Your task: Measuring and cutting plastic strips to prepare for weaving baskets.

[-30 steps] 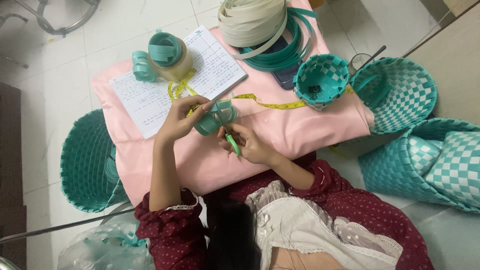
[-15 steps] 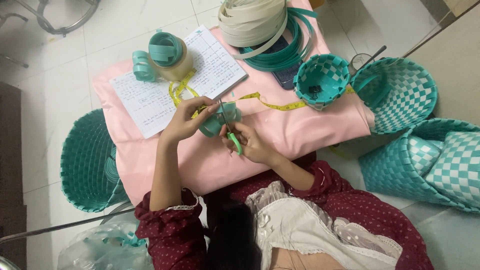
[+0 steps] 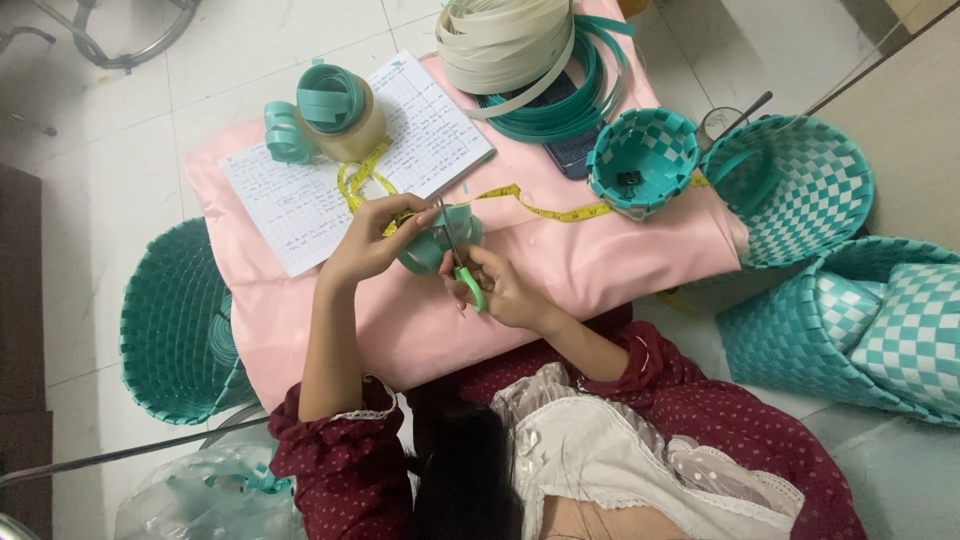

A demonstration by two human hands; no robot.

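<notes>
Covering the low table, a pink cloth [image 3: 560, 290] carries all the work, with woven baskets standing around it on the floor: a large teal one [image 3: 175, 325] at 9 o'clock from the hands, and checked teal-and-white ones [image 3: 800, 190] at 2 to 3 o'clock. A coil of cream and teal strip [image 3: 520, 50] lies at 12 o'clock, an open notebook [image 3: 330, 170] at 11 o'clock, and a yellow tape measure [image 3: 540, 208] runs across the cloth from 10 toward 3 o'clock. A small checked bowl [image 3: 640, 160] sits at 2 o'clock.

The left hand [image 3: 375, 245] is closed around a small roll of teal strip [image 3: 440, 240], pinching it between thumb and fingertips above the cloth centre. The right hand [image 3: 505, 290] grips a pair of scissors [image 3: 460, 262] with green handles; its fingers are curled through and around the handles.

Key relation: the roll lies at about 11 o'clock from the right hand, touching or just beside the blades. The scissors' long axis runs near 12 to 6 o'clock, tips pointing toward the roll, handles toward the person. Whether the blades stand parted cannot be told. The left hand is the nearer to the roll, being in contact with it.
</notes>
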